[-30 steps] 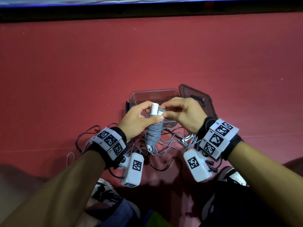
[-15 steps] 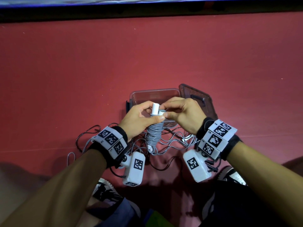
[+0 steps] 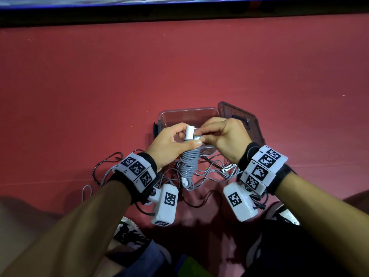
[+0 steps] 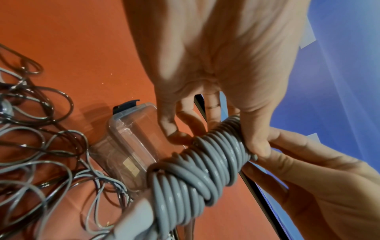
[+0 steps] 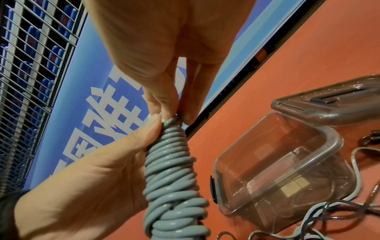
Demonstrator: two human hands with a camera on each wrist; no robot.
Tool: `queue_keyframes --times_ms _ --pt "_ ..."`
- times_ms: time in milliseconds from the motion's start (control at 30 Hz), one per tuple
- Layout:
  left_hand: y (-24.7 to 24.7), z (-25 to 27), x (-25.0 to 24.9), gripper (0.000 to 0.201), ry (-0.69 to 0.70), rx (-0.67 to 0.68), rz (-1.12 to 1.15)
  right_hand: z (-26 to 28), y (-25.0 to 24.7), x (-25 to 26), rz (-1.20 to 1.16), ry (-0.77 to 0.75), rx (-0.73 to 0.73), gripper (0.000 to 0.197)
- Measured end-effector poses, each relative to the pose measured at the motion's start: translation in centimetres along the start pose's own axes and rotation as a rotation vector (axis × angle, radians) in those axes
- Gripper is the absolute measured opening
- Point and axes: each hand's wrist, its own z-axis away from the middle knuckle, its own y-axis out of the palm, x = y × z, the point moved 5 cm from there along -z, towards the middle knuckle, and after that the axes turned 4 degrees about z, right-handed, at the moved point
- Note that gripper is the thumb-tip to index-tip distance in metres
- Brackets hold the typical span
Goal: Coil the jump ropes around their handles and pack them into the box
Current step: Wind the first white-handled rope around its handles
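A grey jump rope (image 3: pixel 189 163) is coiled tightly round its white handles (image 3: pixel 190 132), held upright above the red floor. My left hand (image 3: pixel 173 142) grips the upper part of the coil (image 4: pixel 205 168), thumb across the top turns. My right hand (image 3: pixel 221 134) pinches the rope's end at the top of the coil (image 5: pixel 172 154), next to the handle tip. Behind the hands stands the clear plastic box (image 3: pixel 179 114), open; its inside looks bare in the wrist views (image 5: pixel 320 136).
The box's dark tinted lid (image 3: pixel 239 120) lies tilted against its right side. Loose grey and dark ropes (image 3: pixel 211 172) are tangled on the floor under my hands and to the left (image 4: pixel 41 146). A blue wall panel (image 3: pixel 179 1) borders the far edge. My shoes (image 3: pixel 129 232) are below.
My right hand's fingers have shifted slightly left onto the top of the coil. The coil and my left hand have hardly moved.
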Motion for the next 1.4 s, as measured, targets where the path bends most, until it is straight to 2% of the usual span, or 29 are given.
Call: queue_keyframes --times_ms 167,400,667,900,1067,1200,1400 --pt "0.0 0.0 -0.5 0.014 0.016 -0.024 -0.006 -0.1 0.1 0.1 0.007 -0.028 -0.015 0.017" --pt "-0.3 0.1 -1.0 0.01 0.007 -0.069 0.012 0.0 0.0 0.2 -0.092 0.031 -0.015 0.018" --pt "-0.3 0.1 -1.0 0.012 -0.01 -0.087 0.058 0.1 -0.5 0.4 -0.12 -0.013 -0.065 0.013" --pt "-0.5 0.0 -0.9 0.014 0.021 -0.08 -0.003 0.4 -0.5 0.5 -0.039 -0.062 -0.063 0.017" --pt "-0.6 0.1 -0.8 0.02 0.018 -0.096 -0.005 0.1 -0.4 0.6 0.002 -0.043 -0.036 0.017" --pt "-0.6 0.3 -0.7 0.03 -0.029 -0.105 0.029 0.0 -0.2 0.6 0.044 -0.057 0.003 0.019" --pt "-0.6 0.5 -0.4 0.029 -0.095 -0.123 0.055 -0.1 0.3 0.6 0.105 -0.118 0.002 0.02"
